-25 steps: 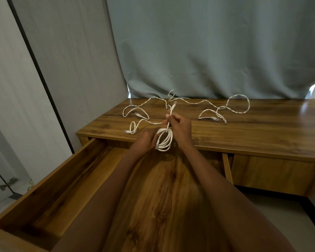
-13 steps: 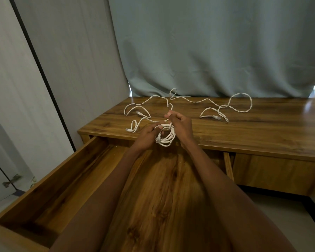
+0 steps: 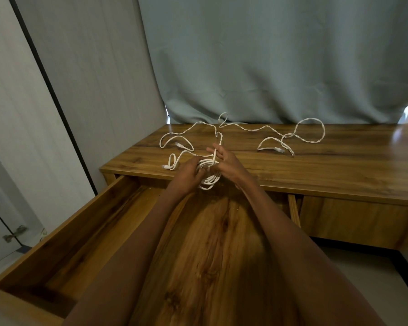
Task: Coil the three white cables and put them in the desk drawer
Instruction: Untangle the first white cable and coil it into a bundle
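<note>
Over the front edge of the desk top [image 3: 316,165] my left hand [image 3: 186,176] grips a coil of white cable [image 3: 210,180] of several loops. My right hand [image 3: 226,163] pinches the loose tail of that cable, which rises between its fingers toward the desk. A second white cable [image 3: 174,140] lies in loose bends on the desk's left part, with a small loop and plug near the edge. A third white cable [image 3: 302,135] sprawls on the right with a large loop. The open drawer [image 3: 64,236] reaches toward me below my arms.
A grey-green curtain [image 3: 269,67] hangs behind the desk. A pale wall panel with a black strip [image 3: 57,95] stands to the left. A shut drawer front [image 3: 353,222] sits at the right, grey floor [image 3: 375,278] below it.
My right hand has lifted from the coil and its fingers have spread, holding the cable's tail upward. The coil has turned flatter in my left hand.
</note>
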Demonstrator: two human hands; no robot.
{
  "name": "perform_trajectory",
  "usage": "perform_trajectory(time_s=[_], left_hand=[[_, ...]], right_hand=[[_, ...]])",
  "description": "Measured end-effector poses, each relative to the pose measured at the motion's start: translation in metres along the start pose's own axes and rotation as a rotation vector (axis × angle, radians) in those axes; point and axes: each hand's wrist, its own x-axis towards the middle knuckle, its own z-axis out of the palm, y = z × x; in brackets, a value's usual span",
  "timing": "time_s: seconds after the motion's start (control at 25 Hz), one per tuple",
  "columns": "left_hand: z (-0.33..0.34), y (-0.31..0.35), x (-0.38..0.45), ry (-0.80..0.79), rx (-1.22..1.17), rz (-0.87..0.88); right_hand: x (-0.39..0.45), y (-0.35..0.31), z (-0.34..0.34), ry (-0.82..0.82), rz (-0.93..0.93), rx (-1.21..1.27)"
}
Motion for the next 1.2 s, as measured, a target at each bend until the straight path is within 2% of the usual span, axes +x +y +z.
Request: perform_trajectory(time_s=[0.2, 0.32, 0.44, 0.64, 0.84, 1.04, 1.2], left_hand=[[-0.007, 0.001, -0.002, -0.062, -0.183, -0.013], [-0.010, -0.009, -0.003, -0.093, -0.271, -0.022], [-0.014, -0.014, -0.003, -0.081, -0.352, -0.034], [-0.012, -0.007, -0.003, 0.039, -0.405, -0.032], [-0.008, -0.010, -0.003, 0.063, -0.377, 0.015], [-0.005, 0.000, -0.006, 0.100, -0.326, 0.086], [-0.007, -0.002, -0.007, 0.094, -0.387, 0.104]], right_hand=[[0.000, 0.003, 0.002, 0.094, -0.105, -0.379], [0.000, 0.004, -0.002, 0.050, -0.125, -0.415], [0.000, 0.009, -0.006, 0.005, -0.138, -0.313], [0.000, 0.009, -0.008, -0.018, 0.040, 0.105], [-0.005, 0.005, -0.008, -0.056, 0.104, 0.333], [-0.004, 0.005, -0.011, -0.021, 0.108, 0.295], [-0.003, 0.004, -0.009, 0.016, 0.082, 0.233]])
